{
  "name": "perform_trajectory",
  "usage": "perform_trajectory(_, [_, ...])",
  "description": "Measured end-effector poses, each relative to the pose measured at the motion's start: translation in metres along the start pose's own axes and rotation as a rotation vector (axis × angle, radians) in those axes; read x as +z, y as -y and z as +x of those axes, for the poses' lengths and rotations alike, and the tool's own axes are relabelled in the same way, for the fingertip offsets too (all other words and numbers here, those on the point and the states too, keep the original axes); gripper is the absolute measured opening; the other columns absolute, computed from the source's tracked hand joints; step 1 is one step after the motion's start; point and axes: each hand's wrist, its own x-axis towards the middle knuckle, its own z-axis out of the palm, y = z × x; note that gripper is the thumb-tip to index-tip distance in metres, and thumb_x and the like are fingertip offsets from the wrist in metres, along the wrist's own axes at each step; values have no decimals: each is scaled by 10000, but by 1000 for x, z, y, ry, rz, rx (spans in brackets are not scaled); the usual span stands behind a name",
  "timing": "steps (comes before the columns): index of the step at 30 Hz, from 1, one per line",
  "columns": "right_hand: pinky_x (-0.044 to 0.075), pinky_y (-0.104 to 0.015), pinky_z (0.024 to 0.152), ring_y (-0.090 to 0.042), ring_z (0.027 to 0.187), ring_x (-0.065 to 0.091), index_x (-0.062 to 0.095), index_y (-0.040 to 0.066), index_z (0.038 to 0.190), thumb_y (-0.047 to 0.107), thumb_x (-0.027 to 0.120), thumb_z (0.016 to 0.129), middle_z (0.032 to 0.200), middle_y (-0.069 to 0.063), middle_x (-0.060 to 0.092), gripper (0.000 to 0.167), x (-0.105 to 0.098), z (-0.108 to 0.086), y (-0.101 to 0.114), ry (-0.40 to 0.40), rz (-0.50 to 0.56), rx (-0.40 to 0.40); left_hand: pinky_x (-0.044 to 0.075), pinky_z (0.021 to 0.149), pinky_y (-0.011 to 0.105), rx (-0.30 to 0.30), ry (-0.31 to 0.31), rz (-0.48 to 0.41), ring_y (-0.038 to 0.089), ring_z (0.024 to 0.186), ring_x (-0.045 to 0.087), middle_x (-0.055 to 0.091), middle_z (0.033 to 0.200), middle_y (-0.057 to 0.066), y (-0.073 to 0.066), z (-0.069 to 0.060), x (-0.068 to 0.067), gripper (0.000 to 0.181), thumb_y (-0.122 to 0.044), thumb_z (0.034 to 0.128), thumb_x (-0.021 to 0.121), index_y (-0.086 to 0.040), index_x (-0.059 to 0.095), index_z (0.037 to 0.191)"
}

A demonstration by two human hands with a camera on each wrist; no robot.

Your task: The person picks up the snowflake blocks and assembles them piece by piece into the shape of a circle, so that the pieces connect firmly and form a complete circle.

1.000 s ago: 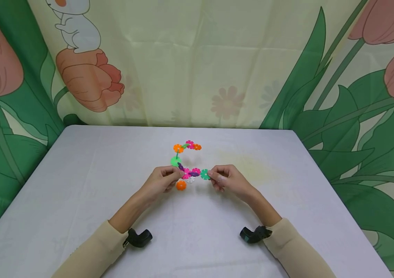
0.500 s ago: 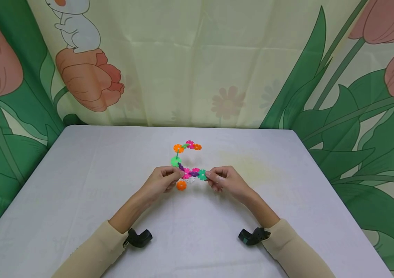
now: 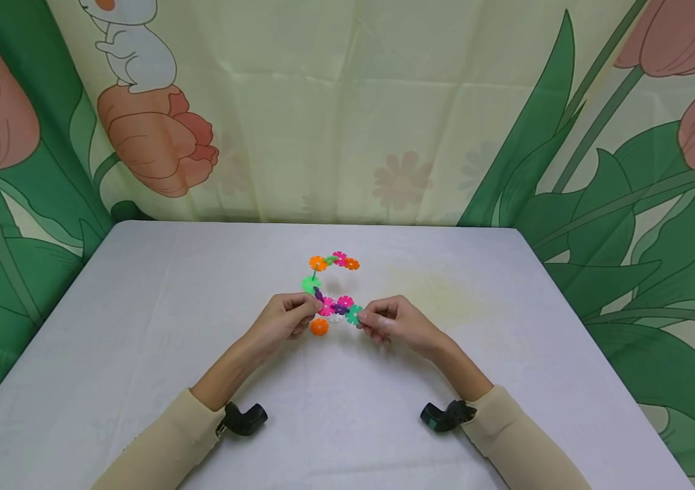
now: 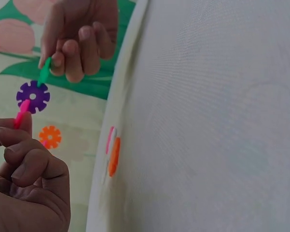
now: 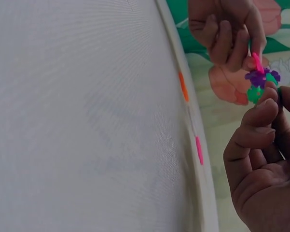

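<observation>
My left hand [image 3: 288, 316] pinches a pink notched flower disc [image 3: 327, 305] between thumb and fingertips. My right hand [image 3: 397, 318] pinches a teal-green disc [image 3: 353, 314]. Between them sits a purple disc [image 4: 33, 97]; in the left wrist view the pink disc joins its one edge and the green disc meets its opposite edge. From the left hand a chain of linked discs curves away in the air, past a light-green disc [image 3: 310, 284] and an orange disc [image 3: 318, 263] to another orange disc [image 3: 352, 264] at its end.
On the white table [image 3: 200, 286] below the hands lie a loose orange disc [image 3: 319, 327], a whitish disc [image 3: 335, 318] and a pink disc [image 3: 345, 301]. A printed curtain [image 3: 322, 136] hangs behind the table's far edge.
My right hand has moved a little left with the green disc, bringing it closer to my left hand. The green disc has tilted, and the chain's far end has shifted slightly right.
</observation>
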Motion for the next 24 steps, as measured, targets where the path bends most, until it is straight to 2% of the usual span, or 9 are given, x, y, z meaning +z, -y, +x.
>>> perform_trajectory(8, [462,-263,559,-157,637,535,670,-139,991,203,611,1076,737,-39,594,357,2,0,1,23,15,1,277,548,228,22,13,32,119,603,322,392,670,-38,1,1,-1,287,-207,1070,602,78,635,1049])
perform_trajectory(14, [455,-263,553,-136,634,531,681,-134,988,196,608,1076,729,-34,591,349,3,0,1,24,5,-6,283,547,232,34,15,63,124,611,327,405,684,-31,-1,0,-2,247,-190,1069,583,41,664,1038])
perform_trajectory(19, [463,-258,562,-136,636,534,683,-136,1000,193,612,1075,734,-27,598,345,3,0,0,30,10,-8,282,555,233,42,29,72,123,617,326,404,690,-29,-2,0,-2,276,-185,1072,578,84,636,1049])
perform_trajectory(24, [476,-248,575,-138,638,544,683,-137,1013,181,611,1075,743,-22,607,331,5,0,0,43,14,-20,289,559,230,37,33,78,124,621,330,408,684,-26,-2,-1,-4,226,-166,1068,565,35,661,1033])
